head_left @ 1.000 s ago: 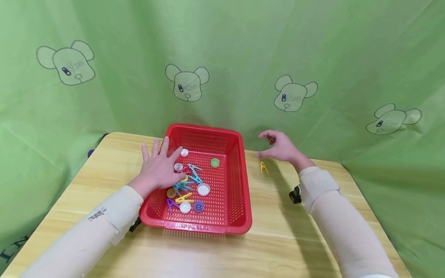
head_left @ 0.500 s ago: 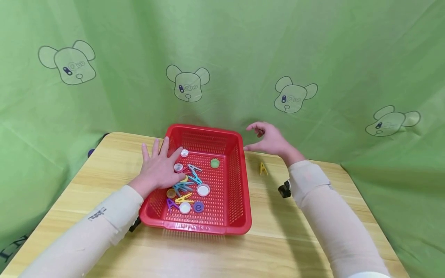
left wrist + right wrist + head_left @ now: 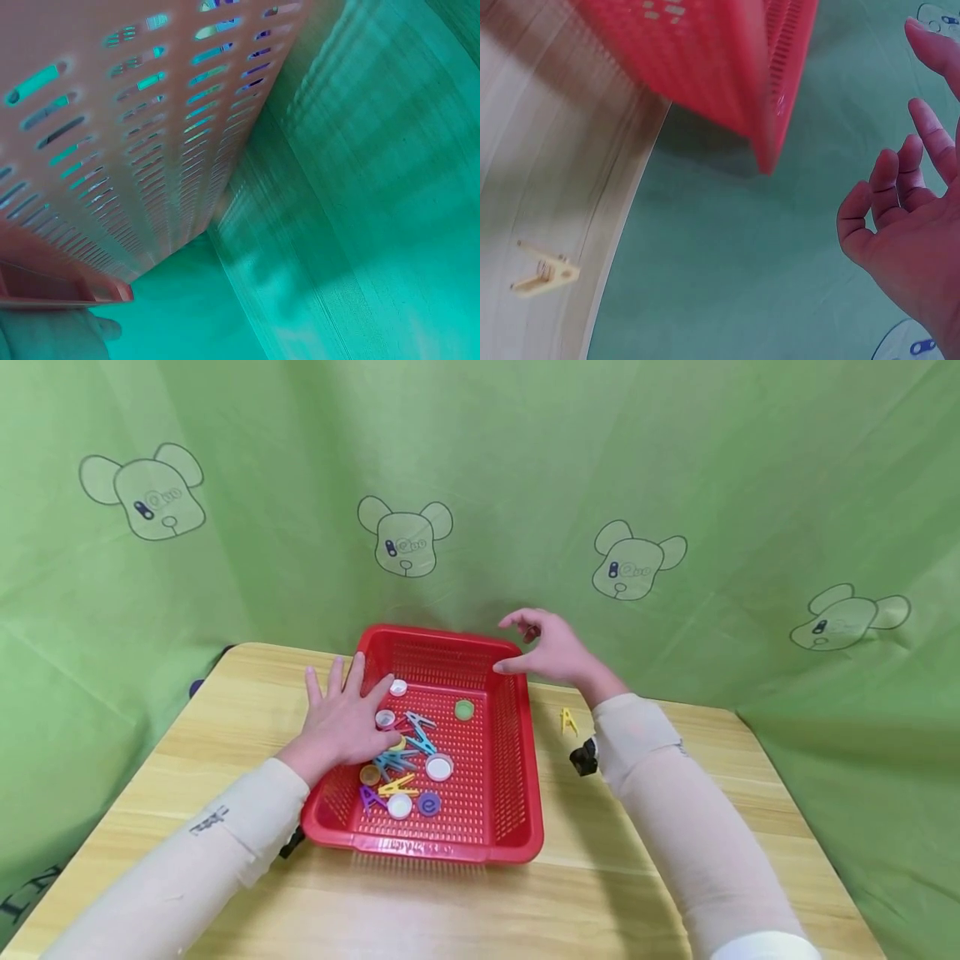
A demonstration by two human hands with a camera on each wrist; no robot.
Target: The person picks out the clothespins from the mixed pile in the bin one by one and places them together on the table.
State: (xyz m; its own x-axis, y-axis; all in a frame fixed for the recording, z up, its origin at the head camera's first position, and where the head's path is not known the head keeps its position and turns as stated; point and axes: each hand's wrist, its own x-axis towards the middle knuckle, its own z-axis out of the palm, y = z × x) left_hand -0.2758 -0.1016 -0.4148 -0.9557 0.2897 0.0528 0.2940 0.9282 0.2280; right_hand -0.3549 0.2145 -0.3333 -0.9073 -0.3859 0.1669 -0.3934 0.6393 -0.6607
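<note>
My left hand (image 3: 341, 722) lies with its fingers spread over the left rim of a red plastic basket (image 3: 534, 793). In the left wrist view, part of the hand (image 3: 56, 335) shows below the rim. Above the basket's far right corner hovers my right hand (image 3: 551, 647), thumb and fingers loosely curved and apart. The right wrist view shows that hand (image 3: 922, 232) beside the basket wall (image 3: 705, 67), holding nothing. Inside the basket are several clothespins, among them a yellow one (image 3: 397, 786) and a purple one (image 3: 371, 799), and several bottle caps, including a green cap (image 3: 464, 710).
A single yellow clothespin (image 3: 568, 721) lies on the wooden table (image 3: 600, 877), right of the basket; the right wrist view shows this clothespin (image 3: 546, 276) too. A green curtain (image 3: 517, 452) hangs behind the table's back edge.
My right hand has moved left and slightly up, from over the lone yellow clothespin to the basket's far right corner. The left hand and the basket have stayed put.
</note>
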